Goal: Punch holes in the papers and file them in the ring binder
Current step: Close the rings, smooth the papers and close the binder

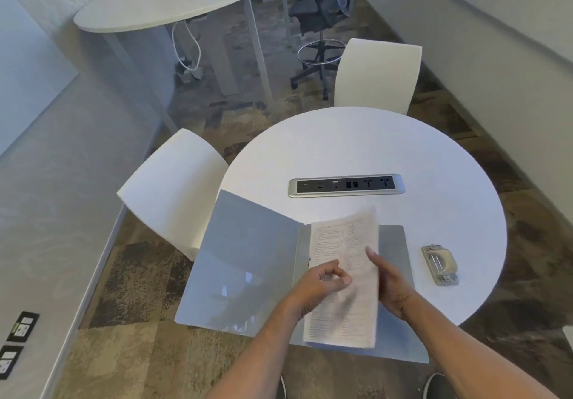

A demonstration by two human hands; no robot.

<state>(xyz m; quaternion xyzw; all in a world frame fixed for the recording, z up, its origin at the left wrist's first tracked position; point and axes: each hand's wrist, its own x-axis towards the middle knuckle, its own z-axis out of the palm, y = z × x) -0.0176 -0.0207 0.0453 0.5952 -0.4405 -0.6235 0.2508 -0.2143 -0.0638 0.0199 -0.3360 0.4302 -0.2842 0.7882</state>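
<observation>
The fingers of the left hand (322,280) were curled, thumb and forefinger pinching the left edge of the papers (344,274). The right hand (387,284) had its fingers straight and together, flat against the right edge. The single stack pointed away from the person, long axis near to far, over one open ring binder (248,259) on the tabletop (356,147). One hole punch (440,263) lay to the right.

The ring binder (248,262) lies open on the near left part of the round table (356,150), and its left cover hangs over the table edge. The papers (344,274) lie on its right half, with the hole punch (440,263) on the table to the right. The socket panel (346,185) is behind the binder, and two chairs (173,187) stand at the left and far sides.
</observation>
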